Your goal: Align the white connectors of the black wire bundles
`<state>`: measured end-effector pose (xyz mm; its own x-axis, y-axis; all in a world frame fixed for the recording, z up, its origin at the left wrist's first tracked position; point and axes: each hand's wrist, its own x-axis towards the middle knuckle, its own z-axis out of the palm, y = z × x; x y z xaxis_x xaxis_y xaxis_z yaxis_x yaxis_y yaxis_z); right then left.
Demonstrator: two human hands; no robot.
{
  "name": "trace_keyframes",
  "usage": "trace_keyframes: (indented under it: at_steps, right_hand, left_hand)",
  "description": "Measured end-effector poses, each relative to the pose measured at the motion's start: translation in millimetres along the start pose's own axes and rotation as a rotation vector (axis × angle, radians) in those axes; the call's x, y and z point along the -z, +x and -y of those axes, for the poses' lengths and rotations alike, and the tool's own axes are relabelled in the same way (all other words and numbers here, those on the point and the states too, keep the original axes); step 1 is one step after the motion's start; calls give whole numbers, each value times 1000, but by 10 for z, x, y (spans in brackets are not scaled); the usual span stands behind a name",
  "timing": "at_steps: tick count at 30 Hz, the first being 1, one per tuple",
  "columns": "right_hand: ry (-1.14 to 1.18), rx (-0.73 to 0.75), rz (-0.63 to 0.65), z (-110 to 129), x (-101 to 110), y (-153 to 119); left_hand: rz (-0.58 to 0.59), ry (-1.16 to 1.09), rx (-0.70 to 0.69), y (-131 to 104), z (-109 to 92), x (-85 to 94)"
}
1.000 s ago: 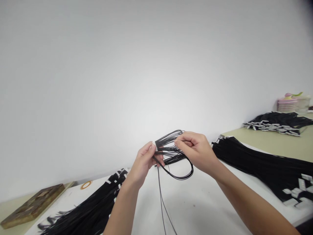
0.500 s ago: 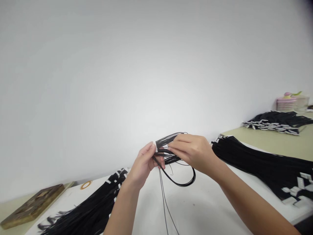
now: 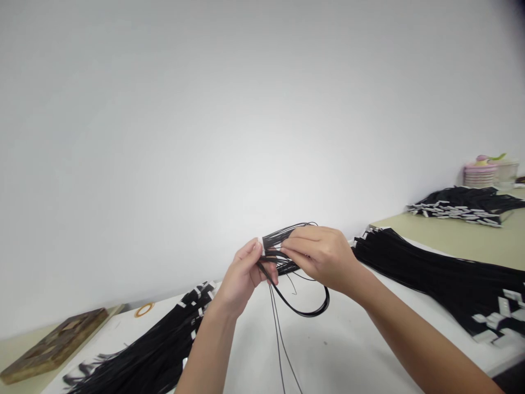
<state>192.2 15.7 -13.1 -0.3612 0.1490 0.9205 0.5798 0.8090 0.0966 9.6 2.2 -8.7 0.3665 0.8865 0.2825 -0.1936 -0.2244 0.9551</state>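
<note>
Above a white worktop (image 3: 348, 345), the left hand (image 3: 243, 271) clasps a white-ended bundle of black wires (image 3: 278, 238) as the right hand (image 3: 322, 254) pinches it.

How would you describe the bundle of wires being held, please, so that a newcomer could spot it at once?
Start from the white table below the pale wall. Over its middle, the left hand and right hand hold the bundle of black wires. Unlike the left pile and right pile lying on the table, it is held up, with two thin strands hanging below.
</note>
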Motion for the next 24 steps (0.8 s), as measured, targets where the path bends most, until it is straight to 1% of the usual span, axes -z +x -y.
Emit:
trace_keyframes:
  at_steps: [3, 4, 5, 6, 8, 9, 10, 11, 12, 13, 15, 17, 18, 20, 22, 24]
  right_hand:
    - [112, -4, -54, -5, -4, 16]
    - [176, -14, -105, -10, -3, 21]
    - [244, -40, -184, -17, -2, 26]
    - [309, -88, -295, -28, 0, 30]
    - [441, -247, -557, -66, 9, 35]
    - [520, -343, -663, -93, 14, 36]
    - [608, -438, -729, -123, 18, 36]
    - [700, -531, -744, -156, 19, 37]
    - [786, -618, -707, -186, 16, 37]
    - [855, -700, -627, -211, 7, 37]
    - [935, -829, -383, -229, -29, 34]
    - [970, -894, -121, -189, -87, 28]
    - [975, -892, -16, -148, -119, 22]
    - [950, -824, 119, -37, -180, 6]
    - [883, -719, 177, 85, -229, -13]
    - [810, -631, 180, 189, -267, -35]
  left_hand:
    - [-3, 0, -9, -10, -13, -11]
    - [-14, -3, -14, -13, -18, -13]
    - [-29, -14, -20, -16, -24, -13]
    - [-48, -34, -29, -18, -30, -10]
    - [-85, -101, -54, -18, -40, 5]
    - [-103, -144, -66, -17, -45, 17]
    - [-122, -190, -77, -14, -52, 31]
    - [-143, -233, -83, -10, -59, 44]
    - [-167, -274, -85, -6, -67, 57]
    - [-193, -313, -84, -1, -76, 68]
    - [-239, -377, -86, 7, -92, 81]
    - [-265, -422, -99, 12, -103, 85]
    - [-271, -439, -107, 13, -106, 85]
    - [-278, -460, -125, 14, -108, 83]
    - [-284, -468, -143, 16, -104, 80]
    - [-291, -472, -151, 20, -97, 77]
